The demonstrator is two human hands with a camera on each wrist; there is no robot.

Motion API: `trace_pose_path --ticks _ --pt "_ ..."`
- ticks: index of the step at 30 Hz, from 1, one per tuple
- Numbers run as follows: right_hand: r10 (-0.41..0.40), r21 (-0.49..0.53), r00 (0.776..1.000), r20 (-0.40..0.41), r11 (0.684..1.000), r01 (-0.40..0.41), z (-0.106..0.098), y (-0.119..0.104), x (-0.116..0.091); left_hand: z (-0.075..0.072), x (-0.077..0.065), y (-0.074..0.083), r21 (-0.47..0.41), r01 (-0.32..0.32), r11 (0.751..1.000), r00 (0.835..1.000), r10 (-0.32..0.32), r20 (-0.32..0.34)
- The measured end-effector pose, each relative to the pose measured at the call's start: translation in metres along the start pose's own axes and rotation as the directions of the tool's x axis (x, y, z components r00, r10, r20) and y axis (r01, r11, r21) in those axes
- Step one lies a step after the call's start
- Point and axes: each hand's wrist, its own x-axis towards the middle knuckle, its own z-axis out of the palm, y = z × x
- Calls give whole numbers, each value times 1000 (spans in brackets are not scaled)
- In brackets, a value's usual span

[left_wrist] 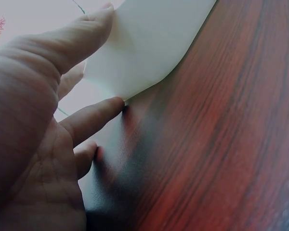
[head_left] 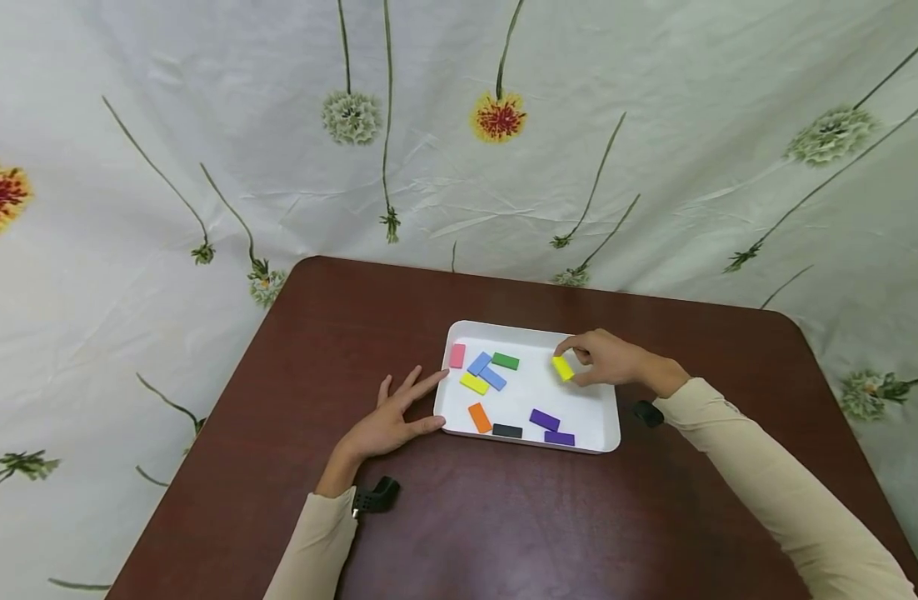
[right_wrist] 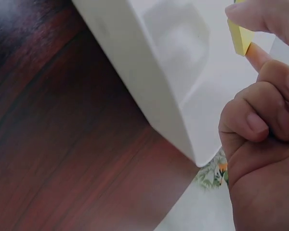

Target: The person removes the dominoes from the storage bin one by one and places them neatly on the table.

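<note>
A white tray [head_left: 526,336] with low walls lies on the table. My right hand [head_left: 609,358] pinches a yellow block [head_left: 562,368] between thumb and index finger over the tray's right part; the right wrist view shows the same yellow block [right_wrist: 240,36] at the fingertips, with the other fingers curled toward the palm. At the tray's left side my left hand [head_left: 387,423] has its fingers spread, fingertips and thumb right at the tray wall. In the left wrist view these fingers [left_wrist: 94,120] hold no block.
In the tray lie a pink block [head_left: 457,356], a green block [head_left: 506,361], two blue blocks, another yellow block [head_left: 474,383], an orange block [head_left: 479,417], a black block [head_left: 507,431] and two purple blocks [head_left: 545,419]. A flowered cloth [head_left: 429,183] hangs behind the brown table [head_left: 384,317].
</note>
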Motion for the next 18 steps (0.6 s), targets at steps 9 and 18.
trace_pose_path --ticks 9,18 --pt "19 -17 998 -62 1000 -21 -7 11 -17 1 1 2 -4 9 1000 1000 -9 0" --pt "37 3 980 -193 999 -37 -18 29 -44 2 1 1 -1 29 1000 1000 -29 -13"
